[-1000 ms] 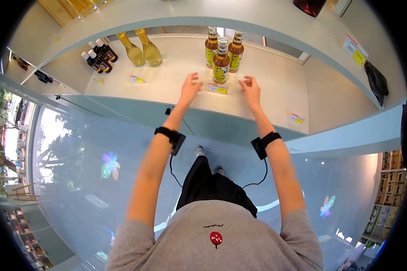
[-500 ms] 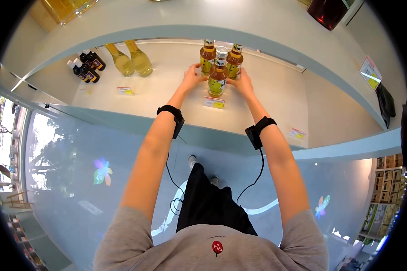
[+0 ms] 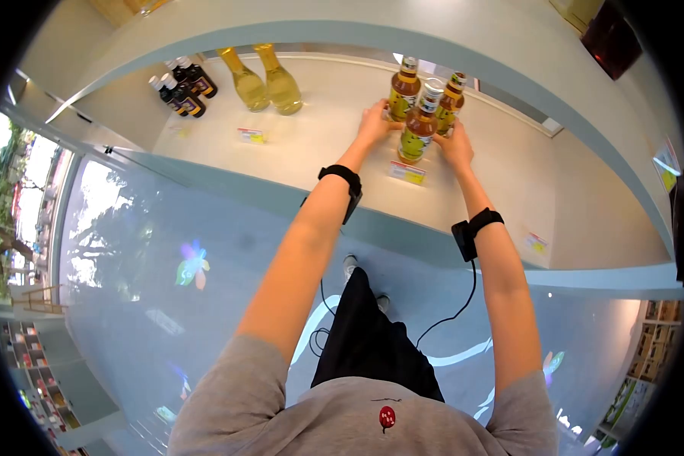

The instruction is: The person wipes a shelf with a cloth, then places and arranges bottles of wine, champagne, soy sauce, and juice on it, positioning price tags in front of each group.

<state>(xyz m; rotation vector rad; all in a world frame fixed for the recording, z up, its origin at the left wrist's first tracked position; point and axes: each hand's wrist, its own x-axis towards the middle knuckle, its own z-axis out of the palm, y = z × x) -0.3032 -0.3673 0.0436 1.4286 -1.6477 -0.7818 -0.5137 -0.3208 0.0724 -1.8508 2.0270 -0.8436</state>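
Observation:
Three brown bottles with yellow-green labels stand close together on the shelf (image 3: 327,144). The front bottle (image 3: 420,125) is behind a price tag (image 3: 408,172). My left hand (image 3: 376,125) touches the lower part of the back left bottle (image 3: 404,90), its fingers curled at that side. My right hand (image 3: 456,144) is at the lower part of the back right bottle (image 3: 451,102), fingers bent against it. Parts of both hands' fingers are hidden by the bottles.
Two pale yellow bottles (image 3: 283,87) and several small dark bottles (image 3: 184,97) stand at the shelf's left. Price tags (image 3: 251,136) line the front edge. An upper shelf (image 3: 334,34) curves above.
The view has shifted, so the shelf and its bottles appear turned and further right. Both hands remain at the two back bottles, with no clear movement of the bottles on the shelf.

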